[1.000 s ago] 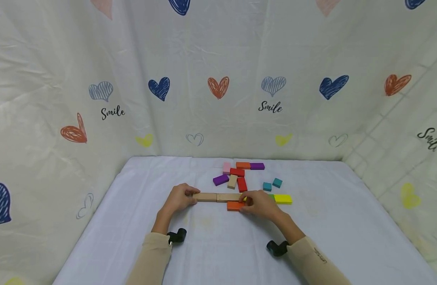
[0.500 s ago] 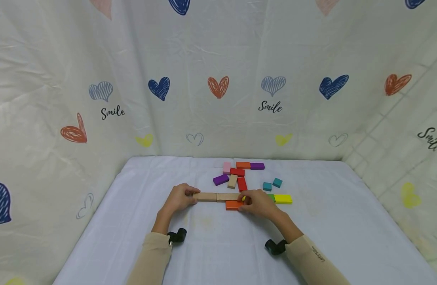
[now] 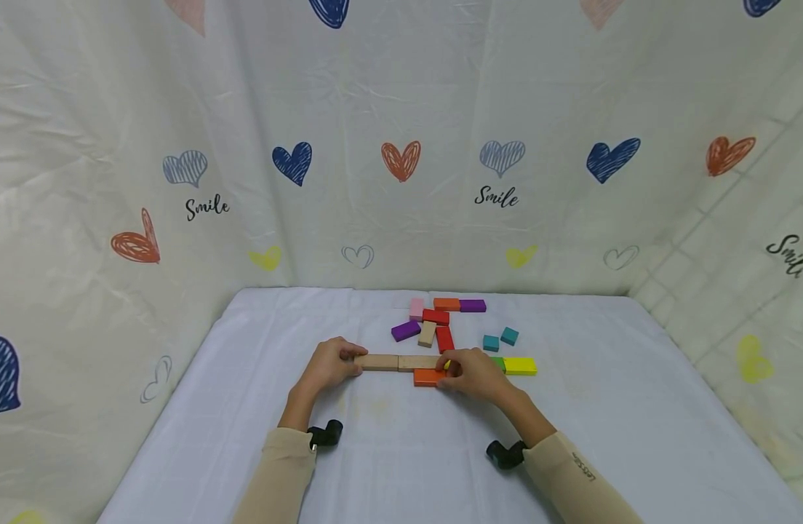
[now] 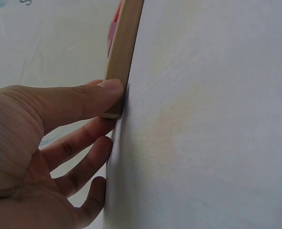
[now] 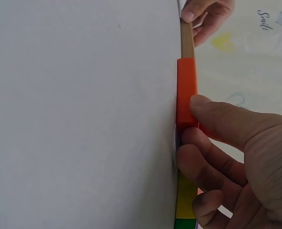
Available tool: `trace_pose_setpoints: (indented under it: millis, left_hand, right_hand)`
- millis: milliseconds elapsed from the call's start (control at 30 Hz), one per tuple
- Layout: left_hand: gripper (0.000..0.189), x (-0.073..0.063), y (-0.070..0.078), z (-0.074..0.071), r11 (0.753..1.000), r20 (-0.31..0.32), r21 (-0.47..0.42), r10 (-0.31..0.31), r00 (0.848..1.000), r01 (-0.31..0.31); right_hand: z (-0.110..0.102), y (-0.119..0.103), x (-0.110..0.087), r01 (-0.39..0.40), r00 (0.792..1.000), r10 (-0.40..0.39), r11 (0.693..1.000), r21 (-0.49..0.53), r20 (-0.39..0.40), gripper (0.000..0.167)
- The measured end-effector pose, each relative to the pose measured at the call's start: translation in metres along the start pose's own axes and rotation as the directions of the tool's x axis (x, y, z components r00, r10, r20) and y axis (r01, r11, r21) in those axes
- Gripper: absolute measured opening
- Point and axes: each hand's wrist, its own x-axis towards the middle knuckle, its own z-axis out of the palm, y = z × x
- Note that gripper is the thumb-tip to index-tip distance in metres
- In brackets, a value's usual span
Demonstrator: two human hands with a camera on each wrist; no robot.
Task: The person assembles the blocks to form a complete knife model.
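Together, two hands work on a row of blocks near the middle of the head view. The left hand (image 3: 329,360) holds the left end of the first wooden block (image 3: 380,362), and the second wooden block (image 3: 417,362) meets it end to end. Maybe the left hand holds that end so the row can't slide away. Just below the second wooden block in the frame lies the orange block (image 3: 429,378), on the white counter (image 3: 375,466). It points the same way as the row, perhaps to keep things neat and straight. I can't tell if it touches the row. Past the right hand (image 3: 478,376), the green block (image 3: 499,363) and the yellow block (image 3: 521,366) make the row longer.

The left grip is only as wide as the wood: the thumb presses one side, and the other fingers curl loosely below in the left wrist view. The right grip pinches the right end of the orange block, with the thumb on its top edge; what the hidden fingertip touches, I can't tell. A pink block (image 3: 417,309) lies near the upper middle, probably out of the way.
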Motion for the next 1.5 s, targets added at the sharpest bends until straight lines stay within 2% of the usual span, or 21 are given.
trace_pose_setpoints:
  millis: [133, 267, 400, 567, 633, 733, 867, 1000, 1200, 1367, 1500]
  left_hand:
    - [0.031, 0.000, 0.001, 0.000, 1.000, -0.004, -0.003, -0.006, 1.000, 0.006]
    - [0.031, -0.001, 0.002, -0.001, 1.000, -0.003, -0.007, -0.005, 1.000, 0.005]
    - [0.031, 0.000, 0.001, 0.000, 1.000, -0.002, -0.002, -0.001, 1.000, 0.001]
    - [0.032, 0.000, 0.000, -0.001, 1.000, -0.001, 0.009, -0.003, 1.000, 0.003]
    - [0.032, -0.001, 0.000, -0.001, 1.000, -0.002, 0.009, -0.004, 1.000, 0.004]
    - [0.031, -0.001, 0.000, -0.002, 1.000, -0.005, 0.010, -0.009, 1.000, 0.009]
    - [0.031, 0.000, 0.001, -0.001, 1.000, -0.001, 0.006, -0.011, 1.000, 0.011]
    - [0.031, 0.000, 0.001, 0.000, 1.000, 0.004, -0.004, -0.013, 1.000, 0.013]
    - [0.031, -0.001, 0.001, -0.001, 1.000, 0.006, 0.003, -0.004, 1.000, 0.004]
    - [0.031, -0.001, 0.002, -0.001, 1.000, 0.007, 0.001, -0.001, 1.000, 0.001]
    - [0.030, -0.002, 0.002, -0.001, 1.000, 0.010, -0.003, -0.009, 1.000, 0.009]
  right_hand:
    - [-0.001, 0.001, 0.000, 0.002, 1.000, -0.002, 1.000, 0.005, 0.006, 0.024]
    - [-0.006, 0.004, 0.002, 0.016, 1.000, -0.016, 0.998, 0.053, 0.004, 0.019]
    - [-0.018, 0.010, 0.010, 0.039, 0.998, -0.033, 0.992, 0.116, -0.046, 0.014]
    - [-0.033, 0.019, 0.023, 0.041, 0.992, -0.018, 0.982, 0.186, -0.124, 0.026]
    - [-0.034, 0.023, 0.031, 0.021, 0.993, 0.004, 0.977, 0.212, -0.120, 0.031]
    - [-0.034, 0.028, 0.042, -0.022, 0.997, 0.041, 0.971, 0.236, -0.072, 0.037]
    - [-0.031, 0.034, 0.053, -0.058, 0.998, 0.060, 0.971, 0.232, 0.001, 0.042]
    - [-0.030, 0.036, 0.057, -0.075, 0.997, 0.070, 0.975, 0.208, 0.034, 0.045]
    - [-0.030, 0.038, 0.059, -0.054, 0.998, 0.052, 0.989, 0.138, 0.019, 0.047]
    - [-0.034, 0.043, 0.059, -0.063, 0.997, 0.064, 0.997, 0.048, -0.030, 0.041]
    - [-0.037, 0.045, 0.057, -0.071, 0.997, 0.073, 0.996, 0.058, -0.030, 0.036]
